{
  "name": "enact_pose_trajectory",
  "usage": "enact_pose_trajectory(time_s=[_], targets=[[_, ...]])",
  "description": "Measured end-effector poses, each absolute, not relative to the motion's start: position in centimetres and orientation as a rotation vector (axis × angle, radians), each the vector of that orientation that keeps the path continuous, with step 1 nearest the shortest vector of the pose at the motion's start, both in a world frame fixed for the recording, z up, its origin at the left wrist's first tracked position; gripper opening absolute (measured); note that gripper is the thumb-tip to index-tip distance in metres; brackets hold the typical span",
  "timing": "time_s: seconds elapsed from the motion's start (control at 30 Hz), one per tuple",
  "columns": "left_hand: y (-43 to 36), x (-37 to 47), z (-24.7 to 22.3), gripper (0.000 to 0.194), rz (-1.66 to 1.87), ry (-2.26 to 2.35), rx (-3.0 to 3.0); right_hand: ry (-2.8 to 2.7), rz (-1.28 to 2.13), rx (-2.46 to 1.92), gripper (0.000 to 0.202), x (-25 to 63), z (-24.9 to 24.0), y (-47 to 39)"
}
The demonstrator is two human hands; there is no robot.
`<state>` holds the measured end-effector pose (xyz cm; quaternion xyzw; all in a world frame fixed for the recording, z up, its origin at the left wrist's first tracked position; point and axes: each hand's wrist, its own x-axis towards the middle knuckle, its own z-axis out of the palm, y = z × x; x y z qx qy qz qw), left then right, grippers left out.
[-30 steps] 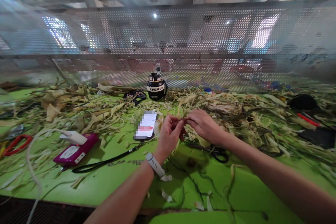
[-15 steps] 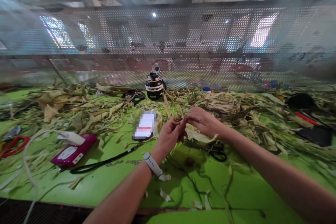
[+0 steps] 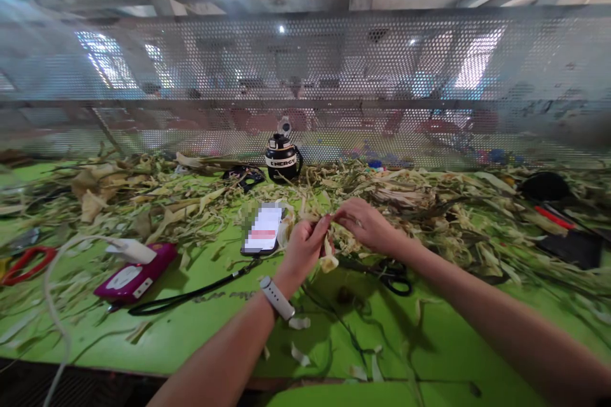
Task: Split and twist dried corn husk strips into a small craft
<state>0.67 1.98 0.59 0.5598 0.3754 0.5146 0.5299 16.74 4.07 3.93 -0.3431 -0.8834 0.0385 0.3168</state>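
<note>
My left hand [image 3: 304, 247], with a pale watch on its wrist, is closed in a pinch on a piece of pale dry husk [image 3: 329, 262]. A curled end of it hangs below the fingers. Right beside it, my right hand [image 3: 368, 226] has its thumb and fingertips pressed together by the left thumb. Whatever they pinch is too small to make out. Black-handled scissors [image 3: 397, 277] lie on the green table [image 3: 214, 343] below my right hand, partly among loose husk strips [image 3: 449, 235]. A lit phone [image 3: 262, 229] lies left of my left hand.
A black bottle [image 3: 281, 162] with its lid up stands behind my hands, before a perforated metal screen [image 3: 324, 63]. On the left are a purple power box [image 3: 128, 283] with a white charger [image 3: 136, 251] and red-handled scissors [image 3: 28, 265]. Husk scraps spread widely.
A long strip on my right hand's side no longer stretches toward its wrist. A curled husk end now hangs below my left fingers. Both hands stay close together.
</note>
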Motion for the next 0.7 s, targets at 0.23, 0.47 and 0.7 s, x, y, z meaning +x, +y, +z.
enact_pose_trajectory(time_s=[0.23,0.47,0.7], targets=[[2.8,0.0,0.1,0.038,1.358,1.101,1.454,-2.562,-0.097,-0.437,0.045,16.3,5.1,1.9],[1.9,0.0,1.1,0.041,1.340,1.107,1.463,-1.960,0.451,-0.844,0.021,15.3,4.3,1.9],[1.4,-0.1,1.6,0.046,1.294,1.066,1.511,-1.651,1.042,-1.202,0.038,14.5,0.9,3.8]])
